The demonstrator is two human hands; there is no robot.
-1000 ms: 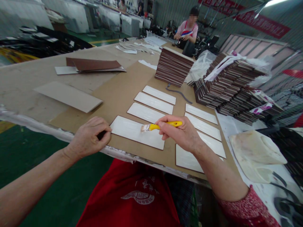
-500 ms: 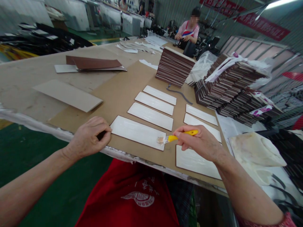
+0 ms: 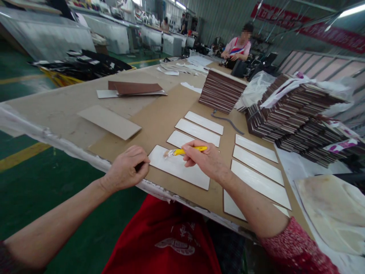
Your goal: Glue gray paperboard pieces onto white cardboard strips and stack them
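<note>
While the left hand (image 3: 127,167) stays low at the near edge of the surface (image 3: 57,103), its thumb and fingertips are closed on the left corner of a white board (image 3: 182,172). Between thumb and fingers, the right hand (image 3: 203,158) pinches a yellow brush (image 3: 178,152), bristles down on that board near its left end. Three more boards (image 3: 196,131) lie flat just beyond, others (image 3: 261,180) to the right; a brown stack (image 3: 221,91) stands farther back.
</note>
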